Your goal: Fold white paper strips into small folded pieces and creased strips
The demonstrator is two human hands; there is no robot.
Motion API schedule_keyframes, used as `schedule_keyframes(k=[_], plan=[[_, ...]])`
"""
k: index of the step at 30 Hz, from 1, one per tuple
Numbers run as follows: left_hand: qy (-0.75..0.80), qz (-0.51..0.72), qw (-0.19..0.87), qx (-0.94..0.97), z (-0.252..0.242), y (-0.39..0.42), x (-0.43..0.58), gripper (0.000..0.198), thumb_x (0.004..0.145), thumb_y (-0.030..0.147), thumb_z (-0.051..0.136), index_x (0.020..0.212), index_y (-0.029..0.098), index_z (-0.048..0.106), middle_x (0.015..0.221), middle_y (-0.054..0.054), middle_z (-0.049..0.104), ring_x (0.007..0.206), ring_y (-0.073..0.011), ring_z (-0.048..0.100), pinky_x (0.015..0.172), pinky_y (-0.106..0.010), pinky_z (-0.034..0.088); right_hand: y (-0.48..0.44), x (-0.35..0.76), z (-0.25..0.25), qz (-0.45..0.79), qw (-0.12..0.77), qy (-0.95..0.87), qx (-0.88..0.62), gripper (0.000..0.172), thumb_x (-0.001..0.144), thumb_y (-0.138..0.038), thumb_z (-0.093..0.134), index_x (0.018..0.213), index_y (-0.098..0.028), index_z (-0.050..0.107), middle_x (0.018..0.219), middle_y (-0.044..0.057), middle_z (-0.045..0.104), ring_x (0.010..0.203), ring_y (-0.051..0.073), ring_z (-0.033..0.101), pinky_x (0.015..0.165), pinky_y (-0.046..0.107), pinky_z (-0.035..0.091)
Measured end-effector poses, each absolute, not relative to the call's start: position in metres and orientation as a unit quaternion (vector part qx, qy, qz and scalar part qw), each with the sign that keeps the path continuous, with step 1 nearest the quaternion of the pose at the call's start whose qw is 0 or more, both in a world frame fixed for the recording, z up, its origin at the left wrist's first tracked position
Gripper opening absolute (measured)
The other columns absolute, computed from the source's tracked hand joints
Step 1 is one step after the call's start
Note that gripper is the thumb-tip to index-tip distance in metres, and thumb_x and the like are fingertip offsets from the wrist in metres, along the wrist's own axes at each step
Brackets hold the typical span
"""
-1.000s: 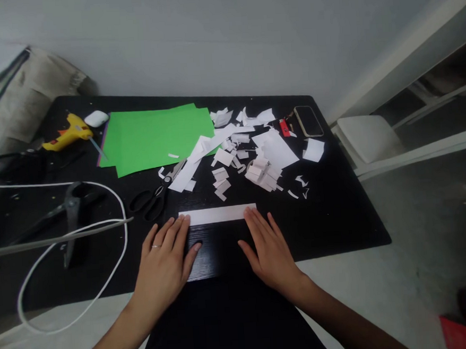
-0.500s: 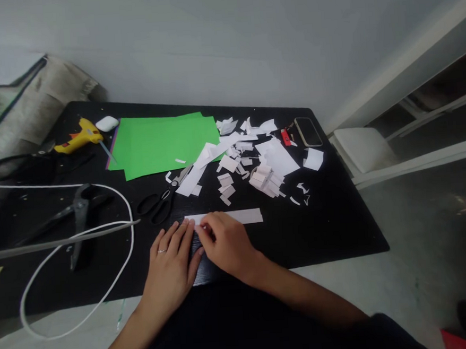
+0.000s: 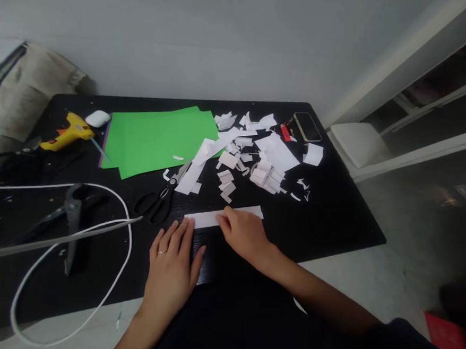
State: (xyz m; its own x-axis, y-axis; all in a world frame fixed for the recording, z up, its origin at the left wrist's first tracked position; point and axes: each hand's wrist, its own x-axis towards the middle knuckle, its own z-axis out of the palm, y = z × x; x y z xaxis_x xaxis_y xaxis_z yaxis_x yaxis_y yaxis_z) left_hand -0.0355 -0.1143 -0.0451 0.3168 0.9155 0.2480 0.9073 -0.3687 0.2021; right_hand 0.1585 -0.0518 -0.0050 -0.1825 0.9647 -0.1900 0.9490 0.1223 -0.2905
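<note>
A white paper strip (image 3: 206, 219) lies lengthwise on the black table near its front. My left hand (image 3: 171, 261) rests flat, fingers stretched out, with its fingertips on the strip's left end. My right hand (image 3: 245, 235) is closed over the strip's middle, thumb and curled fingers pressed against the paper; the inside of that hand is hidden. Black-handled scissors (image 3: 161, 201) lie just beyond my left fingertips, their blades touching a longer white paper piece (image 3: 191, 178).
Green paper sheets (image 3: 159, 140) lie at the back, beside a yellow glue gun (image 3: 68, 134) and a white case (image 3: 97, 118). Paper scraps (image 3: 228, 183) cover the middle. Farther right are a red lighter (image 3: 285, 132) and a phone (image 3: 307, 127). A white cable (image 3: 130, 245) loops at left.
My right hand has slid rightward along the paper strip, away from my left hand. My left hand stays on the strip's left end. The view has shifted slightly.
</note>
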Motion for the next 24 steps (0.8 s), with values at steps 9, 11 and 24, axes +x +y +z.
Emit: schedule_keyframes(k=[9,11,24], plan=[[0.558,0.161,0.005,0.814,-0.043,-0.113,-0.034,0.057,0.103,0.034,0.053,0.152,0.007,0.045,0.141,-0.022,0.063,0.136,-0.0416,0.053,0.115,-0.059,0.037,-0.056,0.22,0.001,0.179,-0.004,-0.689,-0.703,0.03,0.107,-0.037,0.052,0.085,-0.022,0.065,0.076,0.002,0.073,0.069,0.021,0.07,0.057,0.028,0.029],[0.559,0.158,0.008,0.814,-0.042,-0.113,-0.034,0.057,0.103,0.034,0.052,0.153,0.008,0.044,0.141,-0.022,0.063,0.136,-0.0419,0.053,0.114,-0.059,0.037,-0.058,0.234,0.002,0.17,-0.009,-0.672,-0.72,0.032,0.107,-0.039,0.052,0.084,-0.022,0.065,0.074,0.002,0.072,0.068,0.021,0.068,0.055,0.028,0.027],[0.58,0.221,0.128,0.773,-0.027,-0.106,-0.045,0.054,0.102,0.038,0.055,0.152,0.02,0.044,0.146,-0.018,0.054,0.135,-0.0369,0.052,0.109,-0.055,0.043,-0.059,0.261,0.0,0.196,0.286,-0.625,-0.699,0.036,0.103,-0.039,0.053,0.072,-0.021,0.055,0.061,-0.002,0.058,0.054,0.014,0.054,0.06,0.027,0.039]])
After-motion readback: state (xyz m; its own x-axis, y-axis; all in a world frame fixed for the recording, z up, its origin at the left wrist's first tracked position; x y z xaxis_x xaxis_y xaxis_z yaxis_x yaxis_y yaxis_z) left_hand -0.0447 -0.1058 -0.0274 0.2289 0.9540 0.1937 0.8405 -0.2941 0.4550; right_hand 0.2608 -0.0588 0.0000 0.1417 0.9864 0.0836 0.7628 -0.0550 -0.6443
